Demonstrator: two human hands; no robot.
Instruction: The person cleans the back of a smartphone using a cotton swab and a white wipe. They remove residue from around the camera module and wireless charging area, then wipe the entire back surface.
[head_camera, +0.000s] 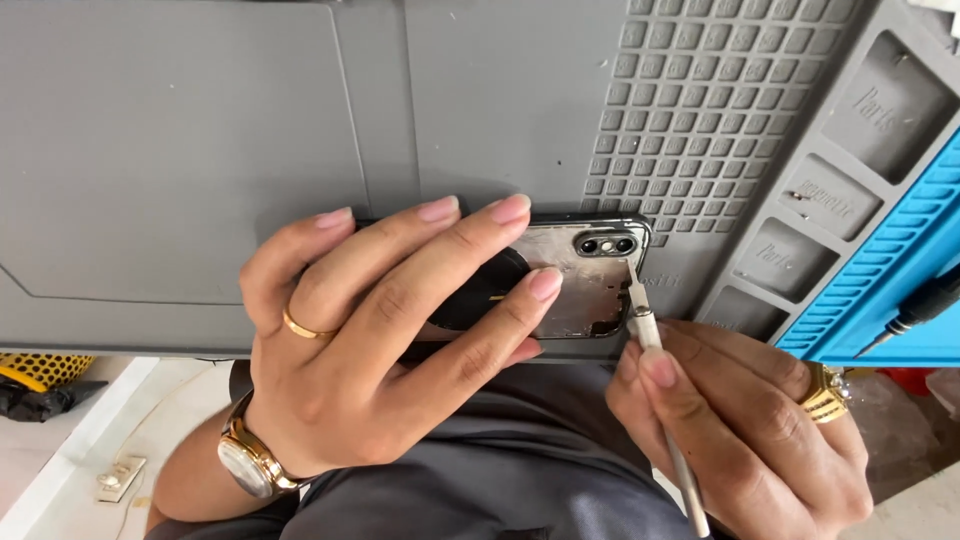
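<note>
Right hand (745, 420) pinching screwdriver (660, 390), left hand (390, 340) splayed over phone housing (585, 290)

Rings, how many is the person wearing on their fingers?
2. A thin gold ring sits on the left hand, which presses on the phone housing. A chunky gold ring sits on the right hand, which holds the screwdriver. Hidden fingers might carry more.
</note>
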